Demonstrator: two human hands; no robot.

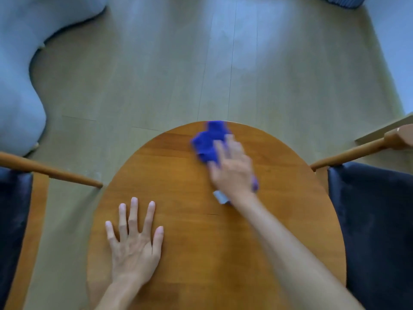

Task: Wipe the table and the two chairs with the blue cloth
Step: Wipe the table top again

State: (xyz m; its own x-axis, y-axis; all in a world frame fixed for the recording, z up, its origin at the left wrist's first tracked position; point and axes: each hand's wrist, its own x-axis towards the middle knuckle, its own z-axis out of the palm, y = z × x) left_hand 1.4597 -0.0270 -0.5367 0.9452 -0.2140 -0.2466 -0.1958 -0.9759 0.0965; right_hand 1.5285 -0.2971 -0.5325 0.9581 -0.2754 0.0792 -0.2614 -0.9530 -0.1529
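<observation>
A round wooden table fills the lower middle of the head view. My right hand presses the blue cloth flat on the table's far part, near its far edge; hand and cloth are blurred. A pale tag of the cloth shows beside my wrist. My left hand lies flat on the table's near left with fingers spread and nothing in it. A chair with a dark blue seat stands at the left, and another chair at the right, each with a wooden armrest pointing at the table.
Pale wooden floor lies beyond the table. A light grey curved sofa takes up the far left. A wooden shelf edge shows at the right border, and a ribbed blue object at the top right.
</observation>
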